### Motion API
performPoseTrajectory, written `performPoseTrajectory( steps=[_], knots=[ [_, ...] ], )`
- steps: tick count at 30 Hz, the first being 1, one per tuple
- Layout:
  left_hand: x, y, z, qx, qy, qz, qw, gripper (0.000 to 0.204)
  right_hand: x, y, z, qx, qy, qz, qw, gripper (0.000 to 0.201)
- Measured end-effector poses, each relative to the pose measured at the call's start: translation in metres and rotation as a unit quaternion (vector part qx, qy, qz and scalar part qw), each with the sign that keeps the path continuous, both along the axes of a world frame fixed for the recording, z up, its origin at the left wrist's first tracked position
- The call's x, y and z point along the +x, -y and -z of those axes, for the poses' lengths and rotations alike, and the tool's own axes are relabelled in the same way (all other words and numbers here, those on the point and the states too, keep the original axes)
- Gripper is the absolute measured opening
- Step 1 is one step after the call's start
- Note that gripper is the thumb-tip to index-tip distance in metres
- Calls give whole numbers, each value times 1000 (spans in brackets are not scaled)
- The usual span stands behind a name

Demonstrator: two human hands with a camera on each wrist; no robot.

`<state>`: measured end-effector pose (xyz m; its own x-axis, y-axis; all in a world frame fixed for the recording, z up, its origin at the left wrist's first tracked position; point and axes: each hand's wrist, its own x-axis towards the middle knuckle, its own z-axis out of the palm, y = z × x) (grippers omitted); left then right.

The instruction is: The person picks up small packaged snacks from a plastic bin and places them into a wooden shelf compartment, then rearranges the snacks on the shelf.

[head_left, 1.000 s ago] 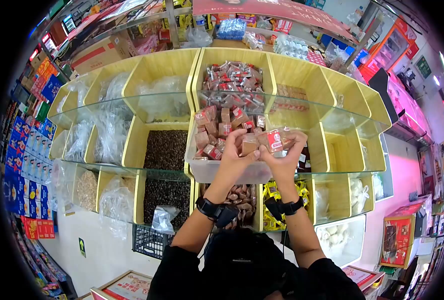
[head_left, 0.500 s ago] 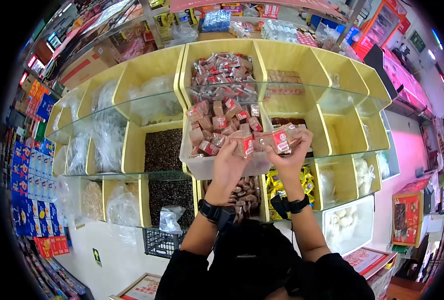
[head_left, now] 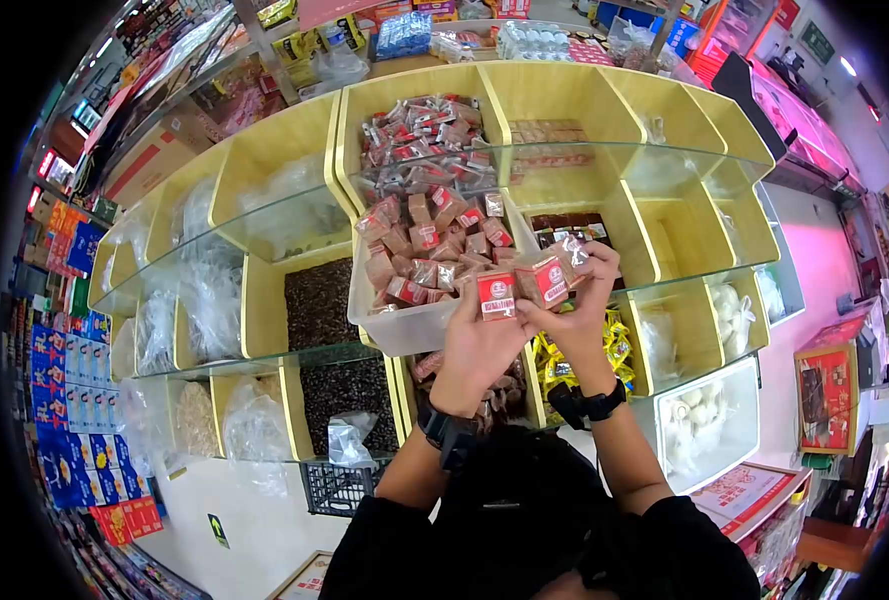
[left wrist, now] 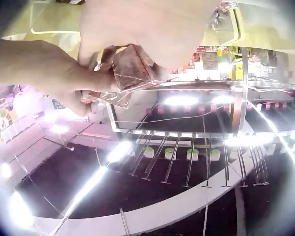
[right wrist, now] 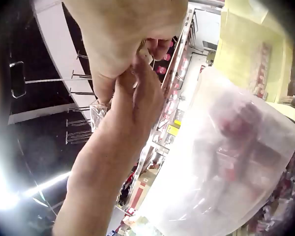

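In the head view the left hand (head_left: 481, 345) holds a wrapped brown block with a red label (head_left: 496, 296). Beside it the right hand (head_left: 582, 320) grips a similar red-labelled block (head_left: 542, 279) together with another wrapped block (head_left: 570, 252). The two hands meet at the thumbs, over the front right edge of a translucent tub (head_left: 404, 329) heaped with wrapped blocks (head_left: 424, 237). In the left wrist view a clear-wrapped block (left wrist: 131, 68) shows under the left hand (left wrist: 147, 29). The right wrist view shows the right hand (right wrist: 128, 39) with wrapping mostly hidden behind it.
Around the tub stand yellow wooden compartments (head_left: 569, 90) with glass dividers (head_left: 654, 150). They hold small wrapped pieces (head_left: 424, 130), dark seeds (head_left: 321, 305), yellow packets (head_left: 614, 345) and plastic bags (head_left: 214, 290). A white bin (head_left: 709, 430) stands at the right and a black crate (head_left: 334, 487) below.
The head view has shifted, with the shelves moving left and slightly up in it. The left hand's block has turned its red label up, and the held blocks sit closer together.
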<state>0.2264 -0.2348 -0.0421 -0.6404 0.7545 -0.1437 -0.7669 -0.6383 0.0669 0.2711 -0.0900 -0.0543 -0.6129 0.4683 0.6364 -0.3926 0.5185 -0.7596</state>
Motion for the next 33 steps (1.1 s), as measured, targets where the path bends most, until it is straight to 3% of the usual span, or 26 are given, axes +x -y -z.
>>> performPoseTrajectory(
  steps=[3,6,9,10,14,17,18,25,33],
  knots=[
    [1,1,-6,0,3,-3,1000,65,5,-5,-8,53,28,-20,998,82],
    [0,1,-1,7,-87,14,996,64,13,-12,-20,124,69,-41,989,81],
    [3,0,-7,-37,-115,0,993,68,20,-14,-24,104,103,-85,986,70],
    [5,-1,-9,-63,-110,-7,992,71,21,-22,-17,84,112,-101,985,53],
    [5,-1,2,-18,-100,21,995,63,18,-16,-27,-64,67,-139,986,37],
    [6,-2,6,-13,-114,29,993,62,27,-16,-41,-176,229,-182,940,46],
    [7,-3,3,-18,-110,28,993,63,28,-19,-39,-167,251,-187,935,55],
    [4,-3,13,-8,-92,30,995,59,36,-23,-47,-184,278,-221,917,59],
    [8,-9,6,12,-61,19,998,60,38,-26,-37,-226,181,-181,940,67]
  ],
)
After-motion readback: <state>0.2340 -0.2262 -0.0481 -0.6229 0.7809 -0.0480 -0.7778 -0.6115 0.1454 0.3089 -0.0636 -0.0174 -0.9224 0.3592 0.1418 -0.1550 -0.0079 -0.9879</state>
